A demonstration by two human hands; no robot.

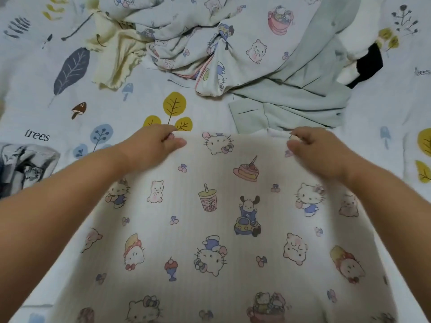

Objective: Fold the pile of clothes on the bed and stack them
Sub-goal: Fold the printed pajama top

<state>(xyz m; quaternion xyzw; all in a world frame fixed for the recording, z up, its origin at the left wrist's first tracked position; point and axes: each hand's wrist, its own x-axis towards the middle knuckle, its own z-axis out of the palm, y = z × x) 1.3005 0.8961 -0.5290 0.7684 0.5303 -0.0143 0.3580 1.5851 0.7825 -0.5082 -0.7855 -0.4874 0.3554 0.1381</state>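
— What have you got hold of?
— The cartoon-print garment (210, 229), spread nearest me on the bed sheet (46, 108). My left hand (154, 145) and right hand (314, 148) pinch its far corners, well apart.
— And farther off?
— The unfolded pile: a pale green garment (303, 99) right, a matching cartoon-print piece (198, 31) centre, a cream one (114, 59) left.

Cream garment (210, 229) printed with pastel cartoon cats, bears, cakes and drinks. Crumpled pale blue garment (198, 36) bearing the same cartoon print. Plain mint-green garment (303, 94). Pale yellow ribbed garment (116, 59). White bedsheet (46, 94) patterned with grey, mustard and blue leaves.
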